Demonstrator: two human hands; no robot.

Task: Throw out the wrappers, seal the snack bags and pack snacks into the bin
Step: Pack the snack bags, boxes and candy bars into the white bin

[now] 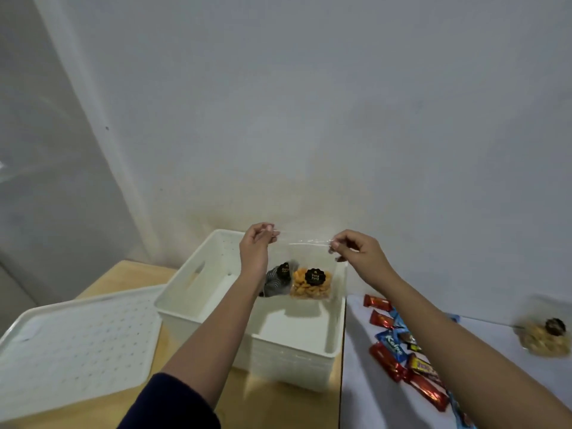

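A clear zip bag of orange snacks point(310, 284) with a black round label hangs above the white bin point(198, 301). My left hand point(257, 247) pinches the bag's top left corner and my right hand point(356, 247) pinches its top right corner, stretching the top edge between them. Behind my left wrist, at the bin's far side, a second bag with dark contents point(277, 280) and a black label is partly hidden. Several wrapped candy bars point(399, 348), red, blue and yellow, lie on the white table to the right of the bin.
The bin's perforated white lid point(77, 345) lies flat on the wooden table point(123, 274) to the left. Another clear bag of pale snacks point(546, 337) sits at the far right on the white table point(365, 404). A bare wall stands close behind.
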